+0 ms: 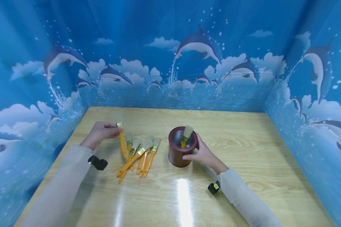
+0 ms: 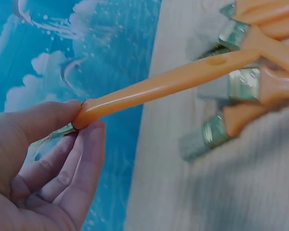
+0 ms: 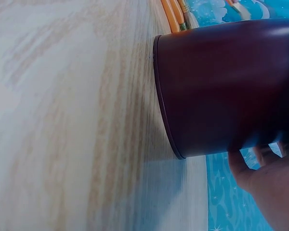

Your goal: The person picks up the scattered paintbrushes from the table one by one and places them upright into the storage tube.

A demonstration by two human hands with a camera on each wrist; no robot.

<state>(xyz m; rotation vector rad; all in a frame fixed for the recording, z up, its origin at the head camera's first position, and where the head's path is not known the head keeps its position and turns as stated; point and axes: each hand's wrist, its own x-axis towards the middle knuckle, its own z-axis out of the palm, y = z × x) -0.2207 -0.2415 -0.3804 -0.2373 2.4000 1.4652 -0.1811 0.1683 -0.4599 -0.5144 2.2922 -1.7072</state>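
Note:
My left hand [image 1: 103,131] pinches a paintbrush [image 1: 123,145] near its metal ferrule, bristles up and orange handle hanging down. In the left wrist view the thumb and fingertips meet at the top of the handle [image 2: 159,86]. Just to the right, several orange-handled paintbrushes [image 1: 134,159] lie overlapping on the table. A dark red cylindrical can [image 1: 178,159] stands upright, with one paintbrush [image 1: 187,133] leaning in it, bristles up. My right hand [image 1: 203,154] grips the can's right side, thumb toward the near side. Its fingertips on the can [image 3: 226,91] are partly hidden in the right wrist view.
The wooden table [image 1: 233,132] meets a blue dolphin-print curtain [image 1: 147,41] at the back and both sides. Small black wrist cameras [image 1: 98,162] sit on both wrists. Light glares off the front of the tabletop.

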